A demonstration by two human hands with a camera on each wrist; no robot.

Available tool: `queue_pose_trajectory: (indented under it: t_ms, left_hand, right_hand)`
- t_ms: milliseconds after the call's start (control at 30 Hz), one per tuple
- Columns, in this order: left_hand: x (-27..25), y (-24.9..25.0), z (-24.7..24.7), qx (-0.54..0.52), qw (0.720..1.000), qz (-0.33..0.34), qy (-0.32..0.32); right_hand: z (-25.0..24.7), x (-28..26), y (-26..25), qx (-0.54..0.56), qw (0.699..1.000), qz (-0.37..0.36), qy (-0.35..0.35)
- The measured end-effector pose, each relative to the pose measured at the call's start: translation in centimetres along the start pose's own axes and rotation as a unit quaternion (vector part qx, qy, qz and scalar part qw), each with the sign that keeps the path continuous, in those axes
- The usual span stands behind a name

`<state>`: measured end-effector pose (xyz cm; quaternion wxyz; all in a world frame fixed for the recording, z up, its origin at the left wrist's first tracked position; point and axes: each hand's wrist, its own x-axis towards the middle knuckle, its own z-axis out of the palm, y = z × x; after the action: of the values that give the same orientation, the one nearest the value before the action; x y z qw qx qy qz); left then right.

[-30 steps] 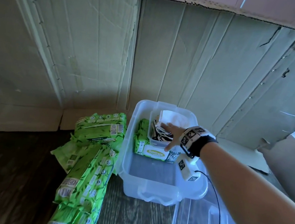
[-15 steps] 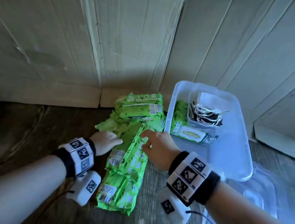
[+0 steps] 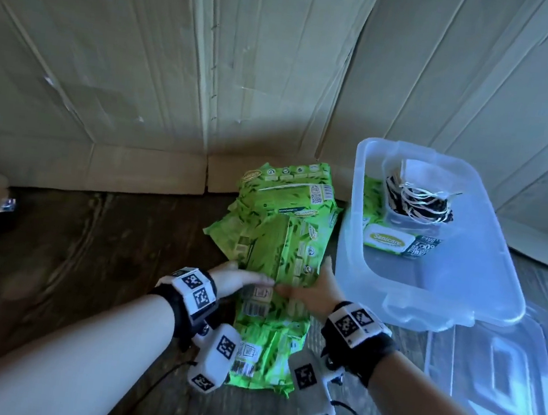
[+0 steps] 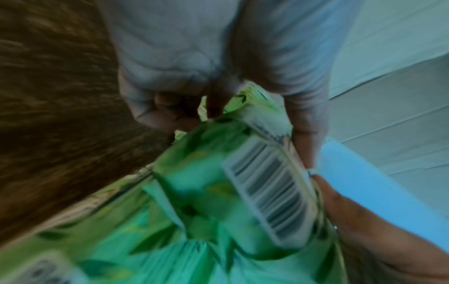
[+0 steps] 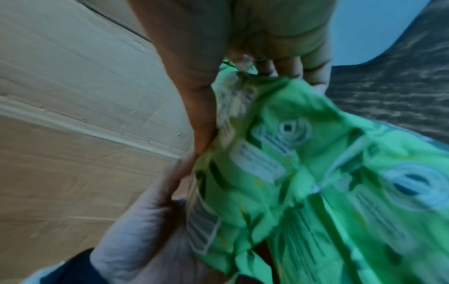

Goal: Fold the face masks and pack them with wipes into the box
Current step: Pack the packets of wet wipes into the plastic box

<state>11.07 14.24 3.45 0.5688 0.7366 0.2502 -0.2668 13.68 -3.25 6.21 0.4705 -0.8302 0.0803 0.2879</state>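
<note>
Several green wipes packs lie in a pile on the dark wood floor. Both hands hold one green pack from the pile's middle. My left hand grips its left edge and my right hand grips its right edge. In the left wrist view the left hand's fingers curl round the pack. In the right wrist view the thumb lies along the pack. A clear plastic box stands to the right. It holds one wipes pack and a small clear tub of folded masks.
Cardboard sheets wall off the back and the sides. The box's clear lid lies on the floor at the right, partly under the box. Bare dark floor spreads to the left of the pile.
My right hand left the mask tub in the box and moved left to the pile. The left hand came into view, and both hands closed on one pack.
</note>
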Motion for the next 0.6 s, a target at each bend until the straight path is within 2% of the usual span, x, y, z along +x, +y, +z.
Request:
queue_pose_trajectory:
  t_ms: [67, 167, 267, 367, 467, 500, 567, 600]
  left_hand:
    - [-1.2, 0.0, -0.5, -0.063, 0.997, 0.032, -0.024]
    - [-2.1, 0.1, -1.6, -0.106, 0.978, 0.176, -0.026]
    - [-2.4, 0.3, -3.1, -0.103, 0.950, 0.295, -0.008]
    - [-3.0, 0.7, -3.7, 0.001, 0.923, 0.382, 0.049]
    - [-4.0, 1.1, -3.9, 0.030, 0.897, 0.430, 0.100]
    - [-4.2, 1.2, -4.1, 0.022, 0.895, 0.438, 0.080]
    - [-4.9, 2.0, -4.0, -0.012, 0.903, 0.427, 0.047]
    - [-5.1, 2.2, -3.9, -0.018, 0.903, 0.426, 0.050]
  right_hand:
    - [-0.1, -0.3, 0.3, 0.009, 1.000, -0.023, -0.012]
    - [0.0, -0.9, -0.5, 0.054, 0.996, -0.069, -0.021]
    - [-0.2, -1.5, -1.5, 0.134, 0.988, -0.063, -0.052]
    - [-0.6, -2.1, -2.1, 0.317, 0.939, -0.074, -0.111]
    - [-1.1, -3.2, -2.8, 0.418, 0.892, -0.093, -0.145]
    - [-1.1, -3.5, -3.1, 0.410, 0.897, -0.080, -0.141]
    - [-0.8, -3.2, -3.0, 0.332, 0.932, -0.053, -0.133]
    - [-0.5, -3.3, -3.0, 0.301, 0.944, -0.050, -0.129]
